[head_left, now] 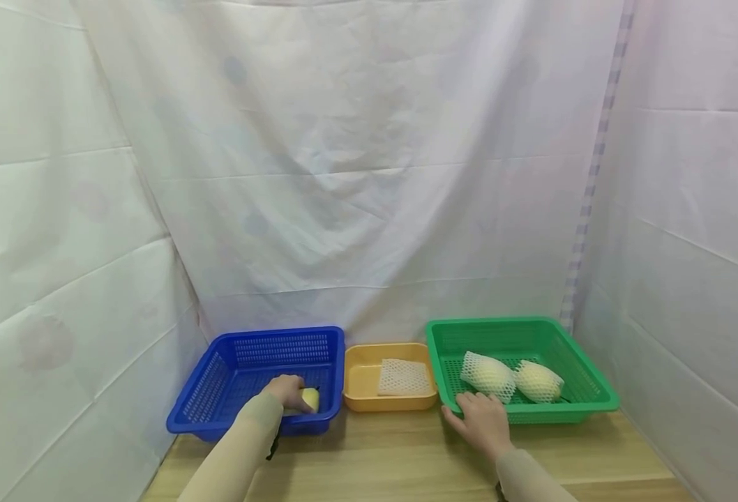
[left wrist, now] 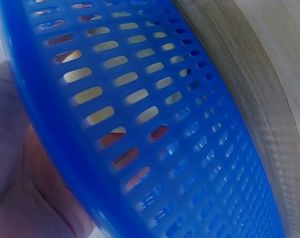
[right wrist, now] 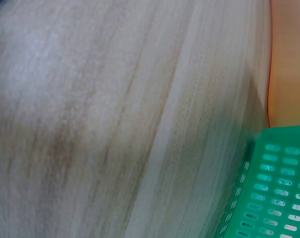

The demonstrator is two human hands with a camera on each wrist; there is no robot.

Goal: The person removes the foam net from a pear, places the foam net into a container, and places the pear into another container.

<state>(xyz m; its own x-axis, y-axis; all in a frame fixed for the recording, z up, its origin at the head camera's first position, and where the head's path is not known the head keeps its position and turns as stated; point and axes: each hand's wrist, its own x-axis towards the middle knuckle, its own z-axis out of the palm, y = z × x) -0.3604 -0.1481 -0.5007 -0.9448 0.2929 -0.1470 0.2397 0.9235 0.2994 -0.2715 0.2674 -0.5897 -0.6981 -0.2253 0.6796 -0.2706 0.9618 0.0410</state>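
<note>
Down in the blue basket (head_left: 187, 418), my left hand (head_left: 287, 392) grips a pale yellow pear (head_left: 310, 399) near the front right corner. Through the slots of the basket wall, the left wrist view shows parts of the pear (left wrist: 137, 95) and fingers about it. My right hand (head_left: 483, 422) rests at the front left corner of the green basket (head_left: 595, 404), its fingertips over the rim. Inside that basket lie two pears in white foam nets, one on the left (head_left: 490, 376) and one on the right (head_left: 538, 382). The right wrist view does not show the hand.
Between the two baskets stands a small orange-yellow tray (head_left: 359, 404) with a flat white foam net (head_left: 403, 377) in it. All stand on a wooden table (head_left: 381, 460). White cloth (head_left: 369, 174) hangs behind and at both sides.
</note>
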